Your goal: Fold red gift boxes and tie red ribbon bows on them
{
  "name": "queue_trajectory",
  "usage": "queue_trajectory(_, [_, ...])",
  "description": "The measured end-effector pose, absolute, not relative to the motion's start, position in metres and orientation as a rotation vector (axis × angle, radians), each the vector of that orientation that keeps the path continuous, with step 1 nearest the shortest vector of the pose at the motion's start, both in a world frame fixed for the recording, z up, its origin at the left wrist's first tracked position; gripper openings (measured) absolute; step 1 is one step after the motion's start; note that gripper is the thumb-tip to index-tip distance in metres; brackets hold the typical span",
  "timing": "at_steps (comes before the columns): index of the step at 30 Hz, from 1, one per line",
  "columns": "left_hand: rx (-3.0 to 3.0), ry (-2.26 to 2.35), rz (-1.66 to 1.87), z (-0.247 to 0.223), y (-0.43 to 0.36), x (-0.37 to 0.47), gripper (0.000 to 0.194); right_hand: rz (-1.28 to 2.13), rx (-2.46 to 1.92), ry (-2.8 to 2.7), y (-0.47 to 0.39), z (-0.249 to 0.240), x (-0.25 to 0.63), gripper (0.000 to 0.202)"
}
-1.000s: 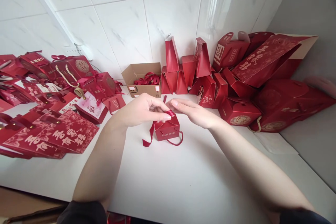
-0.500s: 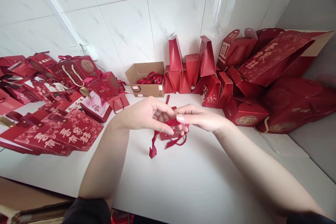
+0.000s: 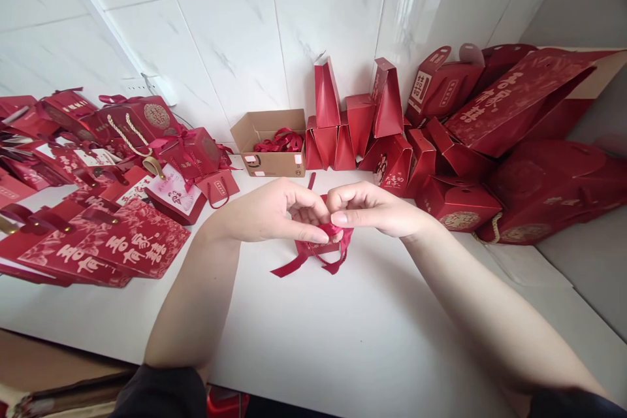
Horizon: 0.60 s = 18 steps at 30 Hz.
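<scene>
A red ribbon (image 3: 290, 266) is pinched in both hands above a small red gift box (image 3: 304, 247) with a twisted cord handle, on the white table. My left hand (image 3: 277, 212) is closed, thumb and fingers on the ribbon from the left. From the right, my right hand (image 3: 375, 210) pinches the ribbon between thumb and curled fingers, its tips touching the left fingertips. Loose ribbon tails hang toward me, one to the left and one to the right. Most of the box and the ribbon's crossing are hidden behind my fingers.
Behind my hands stands an open cardboard box (image 3: 277, 163) holding red ribbon. Red gift bags (image 3: 147, 238) and boxes crowd the left side. Tall folded red boxes (image 3: 326, 93) and larger bags (image 3: 519, 101) line the wall at right. A short ribbon piece (image 3: 312, 181) lies behind the hands.
The right fingers have curled in tighter on the ribbon. The left ribbon tail has swung from hanging down to slanting out to the left. The view has shifted slightly.
</scene>
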<state>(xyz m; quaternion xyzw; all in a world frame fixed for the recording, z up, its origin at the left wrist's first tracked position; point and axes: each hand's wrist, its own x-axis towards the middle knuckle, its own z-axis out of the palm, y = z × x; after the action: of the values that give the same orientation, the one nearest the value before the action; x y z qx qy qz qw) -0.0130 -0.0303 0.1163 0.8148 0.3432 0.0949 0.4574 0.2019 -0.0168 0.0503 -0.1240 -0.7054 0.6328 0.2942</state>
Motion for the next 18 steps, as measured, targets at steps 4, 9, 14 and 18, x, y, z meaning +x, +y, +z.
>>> queue_trajectory(4, [2.042, 0.819, 0.23, 0.116, -0.031, -0.016, 0.015, 1.654, -0.322, -1.903, -0.017, 0.052, 0.202, 0.019])
queue_trajectory(9, [2.059, 0.724, 0.197, 0.122, -0.034, -0.015, 0.013, 1.623, -0.313, -1.918, -0.027, 0.057, 0.198, 0.02])
queue_trajectory(14, [2.131, 0.832, 0.528, 0.127, -0.048, -0.013, 0.022, 1.557, -0.336, -1.905, -0.037, 0.066, 0.203, 0.023])
queue_trajectory(18, [2.098, 1.089, 0.626, 0.1, -0.112, -0.05, 0.029, 1.449, -0.356, -1.925, -0.043, 0.075, 0.21, 0.024])
